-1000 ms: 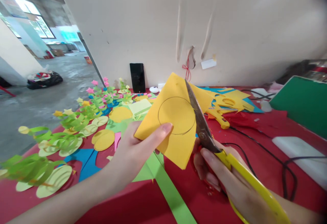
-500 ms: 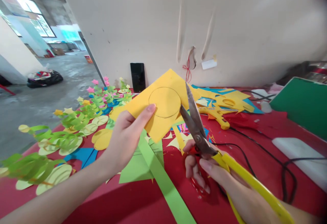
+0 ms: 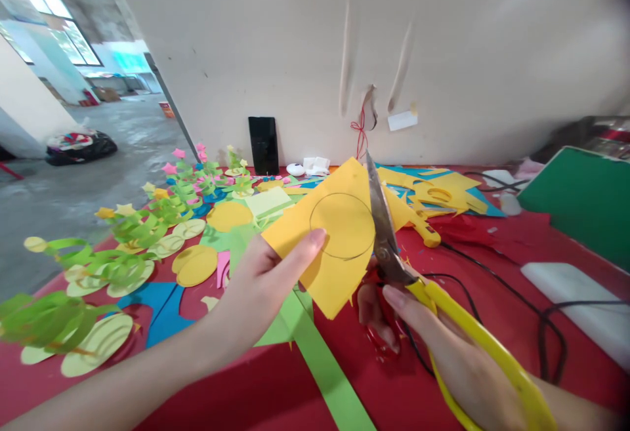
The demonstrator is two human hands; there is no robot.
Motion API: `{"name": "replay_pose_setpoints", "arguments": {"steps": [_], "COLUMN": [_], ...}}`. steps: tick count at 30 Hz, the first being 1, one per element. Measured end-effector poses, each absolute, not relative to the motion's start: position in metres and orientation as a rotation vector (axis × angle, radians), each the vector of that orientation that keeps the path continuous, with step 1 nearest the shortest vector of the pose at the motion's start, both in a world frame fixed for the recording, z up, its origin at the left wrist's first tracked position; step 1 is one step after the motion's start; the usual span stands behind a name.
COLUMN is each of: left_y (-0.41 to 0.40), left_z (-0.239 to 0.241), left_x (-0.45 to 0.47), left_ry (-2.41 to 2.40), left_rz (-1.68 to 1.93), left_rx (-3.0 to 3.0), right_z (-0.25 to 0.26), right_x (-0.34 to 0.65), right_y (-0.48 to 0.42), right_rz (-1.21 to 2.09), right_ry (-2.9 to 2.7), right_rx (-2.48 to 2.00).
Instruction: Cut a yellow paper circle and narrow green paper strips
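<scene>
Two grips are at work above the red bench (image 3: 236, 391): my left grip (image 3: 263, 287) pinches a sheet of yellow paper (image 3: 337, 241), thumb (image 3: 311, 244) pressed flat on its face, while my right grip (image 3: 455, 359) is wrapped around a pair of yellow-handled scissors (image 3: 386, 247). The paper is held up off the bench and tilted, one corner pointing upward, with a dark circle (image 3: 344, 221) drawn on it; my thumb tip overlaps the circle's lower left edge. One blade (image 3: 378, 201) of the scissors crosses in front of the sheet, just beside the right side of the circle, its tip pointing up. Below both grips, a long green strip (image 3: 329, 372) runs across the bench toward me, lying over a green sheet (image 3: 278, 326). To the left lie two overlapping yellow discs (image 3: 194, 266), cut blue paper (image 3: 165, 313) and a row of green paper spirals (image 3: 98, 270), several topped with stars (image 3: 170, 168). To the right, a yellow tool (image 3: 427, 231) trails a black cord (image 3: 472, 264) near yellow scraps (image 3: 455, 195), and a white block (image 3: 573, 306) sits farther over, near a leaning green board (image 3: 581, 208). At the back, a black phone (image 3: 263, 145) stands against a tall white panel (image 3: 275, 44), where a red string (image 3: 361, 132) hangs. On the floor (image 3: 142, 132) beyond, at far left, sits a black bag (image 3: 83, 149).
</scene>
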State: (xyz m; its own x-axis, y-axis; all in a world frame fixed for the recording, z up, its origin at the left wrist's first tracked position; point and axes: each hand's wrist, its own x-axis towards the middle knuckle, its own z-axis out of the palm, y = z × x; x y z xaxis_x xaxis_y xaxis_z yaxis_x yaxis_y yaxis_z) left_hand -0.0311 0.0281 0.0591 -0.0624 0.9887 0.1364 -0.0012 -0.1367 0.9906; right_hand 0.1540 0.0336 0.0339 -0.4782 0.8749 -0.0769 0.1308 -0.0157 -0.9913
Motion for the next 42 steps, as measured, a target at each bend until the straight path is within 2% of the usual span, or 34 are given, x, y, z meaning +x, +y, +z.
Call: {"name": "replay_pose_setpoints", "arguments": {"steps": [9,33,42], "left_y": [0.026,0.026,0.022], "left_z": [0.062,0.067,0.069], "left_x": [-0.029,-0.026,-0.028], "left_ry": [1.073,1.142,1.078], "left_rz": [1.384,1.352,1.334], "left_rx": [1.177,1.284,1.167], "right_z": [0.035,0.037,0.035], "right_x": [0.155,0.16,0.163], "right_y": [0.033,0.032,0.032], "right_rz": [1.532,1.331,1.379], "right_ry": [-1.691,-1.883,-1.799], "right_rx": [-1.025,-1.046,-1.083]}}
